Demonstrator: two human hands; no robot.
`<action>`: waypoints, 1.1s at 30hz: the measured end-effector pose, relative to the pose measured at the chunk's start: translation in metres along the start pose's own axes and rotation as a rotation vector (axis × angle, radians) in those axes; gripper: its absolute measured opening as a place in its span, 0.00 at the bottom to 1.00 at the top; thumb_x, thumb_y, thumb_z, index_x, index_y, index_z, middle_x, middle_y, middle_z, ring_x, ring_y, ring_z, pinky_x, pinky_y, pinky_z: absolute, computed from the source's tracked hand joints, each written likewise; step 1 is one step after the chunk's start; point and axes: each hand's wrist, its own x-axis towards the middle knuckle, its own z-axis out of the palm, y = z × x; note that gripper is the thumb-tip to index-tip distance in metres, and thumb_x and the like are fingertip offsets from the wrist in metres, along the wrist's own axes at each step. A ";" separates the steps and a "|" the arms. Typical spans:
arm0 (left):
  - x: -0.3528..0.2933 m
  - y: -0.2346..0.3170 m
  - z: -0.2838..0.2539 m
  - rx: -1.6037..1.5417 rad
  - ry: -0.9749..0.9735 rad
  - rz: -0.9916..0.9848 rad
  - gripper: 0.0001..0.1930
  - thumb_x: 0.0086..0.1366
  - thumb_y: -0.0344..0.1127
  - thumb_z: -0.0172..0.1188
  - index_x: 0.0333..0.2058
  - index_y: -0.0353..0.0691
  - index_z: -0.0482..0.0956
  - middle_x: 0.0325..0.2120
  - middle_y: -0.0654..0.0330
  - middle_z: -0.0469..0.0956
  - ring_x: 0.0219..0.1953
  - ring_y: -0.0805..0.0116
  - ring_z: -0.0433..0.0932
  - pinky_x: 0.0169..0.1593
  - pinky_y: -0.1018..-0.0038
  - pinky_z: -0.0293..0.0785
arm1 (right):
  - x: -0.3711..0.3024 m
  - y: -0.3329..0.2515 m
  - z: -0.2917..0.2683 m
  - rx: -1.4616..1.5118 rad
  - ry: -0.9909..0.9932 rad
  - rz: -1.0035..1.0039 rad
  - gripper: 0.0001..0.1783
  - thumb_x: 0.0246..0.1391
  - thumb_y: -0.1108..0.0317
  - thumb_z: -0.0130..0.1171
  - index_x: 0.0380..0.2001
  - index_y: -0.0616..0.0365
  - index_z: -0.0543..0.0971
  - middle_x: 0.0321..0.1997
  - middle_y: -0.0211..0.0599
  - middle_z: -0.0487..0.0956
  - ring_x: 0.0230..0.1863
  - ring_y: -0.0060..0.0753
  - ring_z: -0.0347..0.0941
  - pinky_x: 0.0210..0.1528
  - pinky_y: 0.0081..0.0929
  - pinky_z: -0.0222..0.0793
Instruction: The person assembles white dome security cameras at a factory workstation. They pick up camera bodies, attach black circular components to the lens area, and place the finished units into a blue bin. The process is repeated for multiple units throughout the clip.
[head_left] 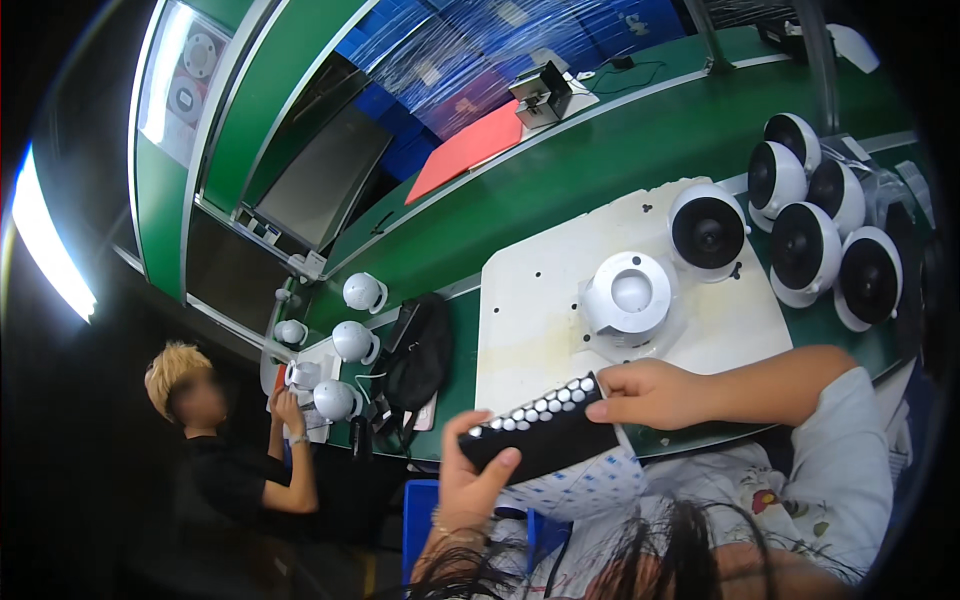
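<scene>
Between my two hands I hold a black sheet of round white pads (545, 440), tilted above the table's near edge. White backing paper with blue marks (590, 482) hangs from its lower side. My left hand (472, 478) grips the left end, thumb on top. My right hand (650, 393) pinches the upper right corner, by the end of the pad rows. Just beyond it, a white ball-shaped device (626, 296) sits on the board with its round, ringed base facing up. Another white ball device with a black front (707, 233) stands at the board's far right.
The pale board (540, 300) lies on the green table. Several white ball devices (805, 245) crowd the right; others (355, 342) stand left beside a black bag (415, 350). A co-worker (230, 450) works at far left. A blue bin (420, 515) is below.
</scene>
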 end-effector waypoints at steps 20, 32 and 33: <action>0.065 -0.060 0.057 -0.056 -0.185 -0.151 0.08 0.52 0.30 0.63 0.25 0.32 0.75 0.20 0.65 0.74 0.23 0.81 0.69 0.28 0.83 0.65 | -0.040 -0.003 -0.059 -0.443 0.312 -0.054 0.11 0.47 0.68 0.58 0.35 0.57 0.73 0.36 0.39 0.77 0.38 0.33 0.76 0.38 0.24 0.70; 0.081 -0.088 0.066 -0.083 -0.137 -0.136 0.11 0.51 0.33 0.64 0.25 0.31 0.75 0.21 0.62 0.75 0.25 0.77 0.70 0.31 0.81 0.67 | -0.036 -0.009 -0.085 -0.677 0.464 -0.490 0.16 0.44 0.72 0.59 0.39 0.54 0.73 0.43 0.33 0.74 0.41 0.40 0.71 0.43 0.33 0.66; 0.078 -0.091 0.066 -0.103 -0.110 -0.128 0.11 0.51 0.33 0.64 0.25 0.30 0.75 0.22 0.62 0.75 0.26 0.76 0.71 0.33 0.80 0.68 | -0.031 -0.005 -0.075 -0.663 0.453 -0.452 0.18 0.44 0.72 0.59 0.42 0.54 0.71 0.43 0.34 0.74 0.41 0.40 0.71 0.43 0.34 0.66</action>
